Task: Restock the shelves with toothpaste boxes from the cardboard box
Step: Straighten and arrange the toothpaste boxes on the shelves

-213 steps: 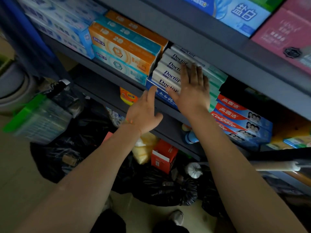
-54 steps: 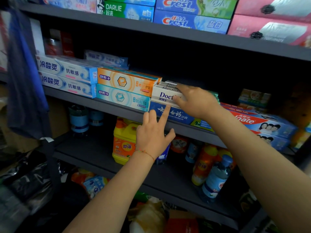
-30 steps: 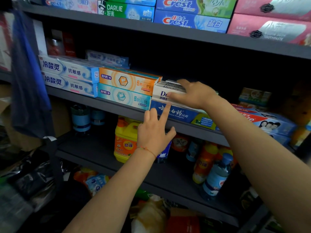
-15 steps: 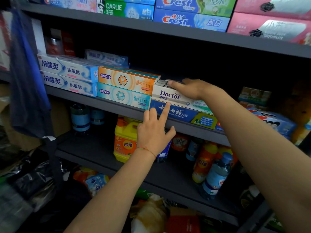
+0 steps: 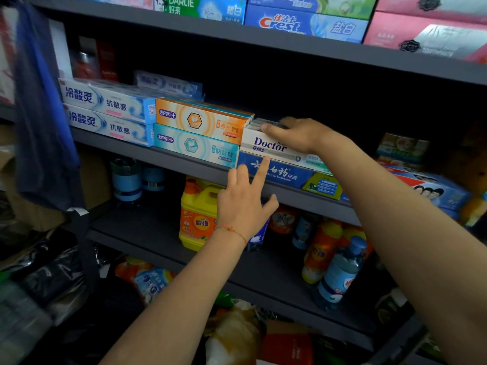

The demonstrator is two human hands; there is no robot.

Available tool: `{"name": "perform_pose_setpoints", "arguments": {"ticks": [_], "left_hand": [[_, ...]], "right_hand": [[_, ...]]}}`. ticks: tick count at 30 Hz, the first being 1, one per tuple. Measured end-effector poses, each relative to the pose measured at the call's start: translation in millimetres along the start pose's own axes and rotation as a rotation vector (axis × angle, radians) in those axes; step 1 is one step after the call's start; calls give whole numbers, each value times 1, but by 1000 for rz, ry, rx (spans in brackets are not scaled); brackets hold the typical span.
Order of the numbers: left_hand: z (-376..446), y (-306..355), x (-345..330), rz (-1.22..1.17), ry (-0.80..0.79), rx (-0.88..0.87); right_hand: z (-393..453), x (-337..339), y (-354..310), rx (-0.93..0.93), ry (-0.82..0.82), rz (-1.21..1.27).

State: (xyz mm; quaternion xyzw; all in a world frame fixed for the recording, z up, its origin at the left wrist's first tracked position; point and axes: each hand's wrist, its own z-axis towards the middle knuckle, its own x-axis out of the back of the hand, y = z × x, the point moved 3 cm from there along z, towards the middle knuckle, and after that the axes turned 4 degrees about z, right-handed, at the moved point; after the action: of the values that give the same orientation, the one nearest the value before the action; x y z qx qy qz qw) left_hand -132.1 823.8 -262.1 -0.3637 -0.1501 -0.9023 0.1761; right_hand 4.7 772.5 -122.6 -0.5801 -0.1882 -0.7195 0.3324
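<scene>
Resting on: the right hand [image 5: 297,134] lies palm-down, fingers straight and together, on top of the white rectangular cardboard "Doctor" toothpaste boxes [image 5: 271,146]; it curls round nothing.
Left hand: the left hand [image 5: 243,204] is raised in front of the shelf edge, index and middle fingers straight, thumb spread out toward 3 o'clock; its index fingertip [image 5: 265,160] touches the lower front edge of the white boxes where they meet the box beneath. It holds nothing. A thin red-orange string bracelet [image 5: 233,231] circles its wrist.
Task boxes: the white stack sits on the dark grey metal middle shelf [image 5: 184,160], on top of a long dark blue toothpaste box with white Chinese lettering [image 5: 279,173].
At 9 o'clock of the stack: an orange toothpaste box with a hexagon mark [image 5: 201,121] lies on a light teal toothpaste box with a hexagon mark [image 5: 196,144], both just beside the white boxes. Farther toward 9 o'clock, two pale blue-and-white toothpaste boxes [image 5: 108,113] are stacked.
At 3 o'clock: red-and-blue toothpaste boxes printed with faces [image 5: 432,191], partly hidden behind the right forearm.
At 12 o'clock, upper shelf: a green "Darlie" box [image 5: 184,6], a blue "Crest" box [image 5: 305,25], pink boxes [image 5: 427,35].
At 6 o'clock, lower shelf: a yellow plastic detergent jug [image 5: 197,214], orange bottles [image 5: 320,248] and a clear water bottle with a blue cap [image 5: 341,272].
Cardboard box: cannot tell where it is.
</scene>
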Motion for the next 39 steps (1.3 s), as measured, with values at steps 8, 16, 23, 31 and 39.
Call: {"name": "perform_pose_setpoints", "arguments": {"ticks": [8, 16, 23, 31, 39], "left_hand": [[1, -2, -1, -1, 3, 0], [4, 4, 7, -19, -14, 28], [45, 53, 29, -26, 169, -303], [65, 57, 26, 18, 35, -255], [65, 57, 22, -15, 38, -228]], "right_hand": [[-16, 7, 6, 15, -40, 51], [-87, 31, 64, 108, 144, 12], [-118, 14, 115, 45, 204, -128], [-124, 8, 114, 56, 238, -213], [-122, 5, 111, 48, 283, -263]]}}
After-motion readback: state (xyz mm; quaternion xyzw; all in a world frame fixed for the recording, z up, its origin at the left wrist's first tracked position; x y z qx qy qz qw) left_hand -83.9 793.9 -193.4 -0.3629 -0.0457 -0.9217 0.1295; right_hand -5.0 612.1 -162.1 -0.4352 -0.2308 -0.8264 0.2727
